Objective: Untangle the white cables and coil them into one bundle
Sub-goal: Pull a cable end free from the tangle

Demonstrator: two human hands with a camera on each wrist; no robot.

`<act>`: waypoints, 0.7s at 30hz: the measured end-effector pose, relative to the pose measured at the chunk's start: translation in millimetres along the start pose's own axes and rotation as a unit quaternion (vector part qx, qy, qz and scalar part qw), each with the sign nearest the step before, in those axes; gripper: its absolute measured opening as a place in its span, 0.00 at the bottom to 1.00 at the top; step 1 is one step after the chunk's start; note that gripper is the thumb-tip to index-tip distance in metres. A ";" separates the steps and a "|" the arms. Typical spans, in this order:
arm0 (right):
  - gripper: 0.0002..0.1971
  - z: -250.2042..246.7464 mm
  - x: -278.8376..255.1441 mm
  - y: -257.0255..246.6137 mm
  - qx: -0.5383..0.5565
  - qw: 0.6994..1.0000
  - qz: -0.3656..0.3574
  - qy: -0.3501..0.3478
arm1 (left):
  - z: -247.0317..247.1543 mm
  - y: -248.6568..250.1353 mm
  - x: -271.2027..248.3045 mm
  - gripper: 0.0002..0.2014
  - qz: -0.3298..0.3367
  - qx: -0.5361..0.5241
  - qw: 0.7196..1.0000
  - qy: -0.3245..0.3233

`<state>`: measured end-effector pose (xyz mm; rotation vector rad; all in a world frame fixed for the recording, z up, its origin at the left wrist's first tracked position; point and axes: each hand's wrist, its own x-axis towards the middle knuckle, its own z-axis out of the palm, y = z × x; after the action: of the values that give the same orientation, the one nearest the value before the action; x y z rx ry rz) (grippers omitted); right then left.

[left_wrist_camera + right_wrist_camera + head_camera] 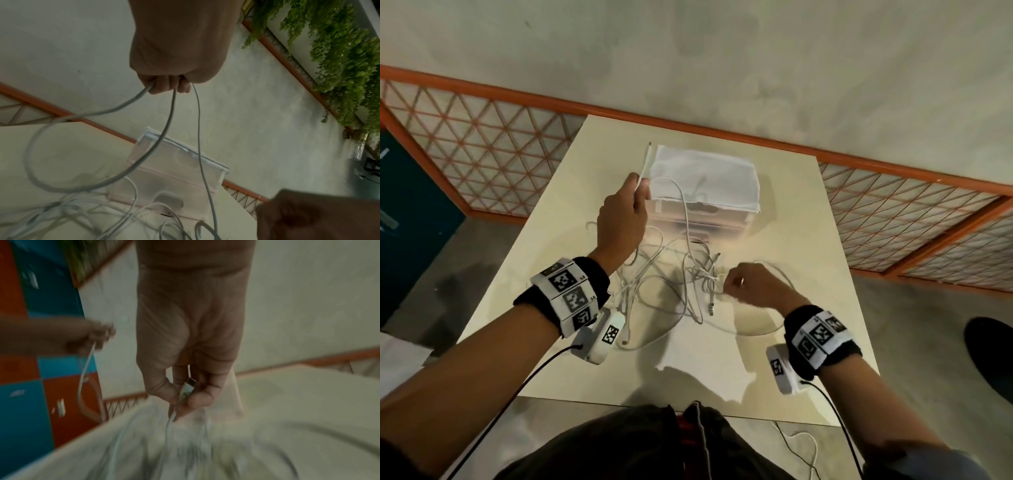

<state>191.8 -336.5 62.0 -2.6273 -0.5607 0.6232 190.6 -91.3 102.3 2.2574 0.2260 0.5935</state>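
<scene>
This looks like a semi-outdoor or terrace-like room set up for recording, though the exact kind of place cannot be told. A small cream bench (pixel 774 359) stands mid-frame on a mottled grey concrete floor (pixel 722 51). Orange-framed lattice panels (pixel 482 137) run across the head view. Green hanging foliage (pixel 339 56) fills the upper right of the left-wrist view, and blue and orange panels (pixel 30 386) fill the left of the right-wrist view.

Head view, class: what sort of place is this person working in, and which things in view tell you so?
Probably an indoor workspace or recording room, not a home. A plain cream table stands on a bare concrete floor, fenced by orange-framed mesh panels. Blue and orange lockers and hanging greenery show in the wrist views.
</scene>
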 end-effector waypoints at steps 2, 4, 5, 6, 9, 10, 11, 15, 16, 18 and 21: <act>0.09 -29.2 0.0 -7.1 0.015 0.999 -0.017 0.046 | -2.0 1.3 1.0 0.15 -0.006 -0.006 1.000 0.028; 0.08 -52.8 -1.2 -16.0 0.089 0.993 -0.035 0.073 | -1.4 0.8 0.9 0.15 -0.012 -0.008 1.000 0.023; 0.07 -63.0 -2.8 -22.1 0.139 0.986 -0.048 0.084 | 0.0 0.1 0.9 0.15 -0.012 -0.008 1.000 0.004; 0.07 -71.0 -4.7 -29.4 0.183 0.976 -0.063 0.096 | 1.9 -1.5 0.8 0.15 -0.009 -0.013 1.000 -0.027; 0.08 -90.5 -12.4 -56.7 0.257 0.951 -0.127 0.113 | 7.4 -3.9 0.1 0.14 0.000 -0.076 0.988 -0.137; 0.08 -94.8 -13.8 -65.5 0.269 0.946 -0.144 0.112 | 8.8 -2.5 -0.8 0.14 0.000 -0.097 0.982 -0.160; 0.09 -97.0 -14.3 -72.7 0.282 0.940 -0.157 0.108 | 10.4 -0.3 -3.1 0.14 0.002 -0.111 0.979 -0.170; 0.06 -95.6 -5.8 -87.3 0.288 0.940 -0.168 0.074 | 12.1 13.8 -6.6 0.11 0.030 -0.148 0.984 -0.095; 0.05 -92.0 -1.6 -86.1 0.261 0.950 -0.163 0.061 | 10.1 17.7 -4.6 0.11 0.029 -0.163 0.985 -0.055; 0.05 -84.5 7.2 -77.5 0.194 0.970 -0.144 0.033 | 3.0 24.7 3.3 0.11 0.020 -0.200 0.979 0.021; 0.08 -73.2 16.3 -56.1 0.132 0.986 -0.102 0.009 | -10.3 29.9 13.5 0.11 0.016 -0.222 0.970 0.100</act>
<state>225.0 -301.2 142.1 -2.2921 -0.6801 0.5658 196.8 -100.5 134.8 1.7738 0.1404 0.8033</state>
